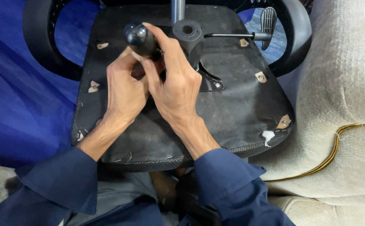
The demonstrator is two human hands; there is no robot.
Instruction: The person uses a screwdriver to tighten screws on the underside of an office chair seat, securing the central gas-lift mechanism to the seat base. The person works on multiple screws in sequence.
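Both hands closed together around a round black knob (139, 37) that stood up from the underside of an overturned office chair seat (237, 104). The right hand (175, 79) wrapped over the knob from the right, its fingers curled across the top and side, so the knob sat at the tips of that grip, above and to the left of the palm. The left hand (123, 86) pressed in from below and to the left, its fingers folded narrow and tucked beneath the right hand's; exactly what those fingers pinched was hidden. Just to the right of the knob, touching the right hand's knuckles, was the black mechanism housing (189, 35) with a round hole in its top, and a grey metal column (177, 10) rose behind it. A thin black lever rod (228, 36) ran from the housing out to the right and ended in a ribbed paddle handle (268, 21). The seat's black fabric underside was stapled at its edge and torn in small patches, with white stuffing showing at the right corner. Curved black armrests (38, 42) framed the seat on both sides. The seat rested across the person's lap, dark blue sleeves (228, 180) showing at the bottom. A beige upholstered cushion (341, 83) lay to the right with a yellow cord (335, 146) across it, and blue cloth (19, 96) covered the left.
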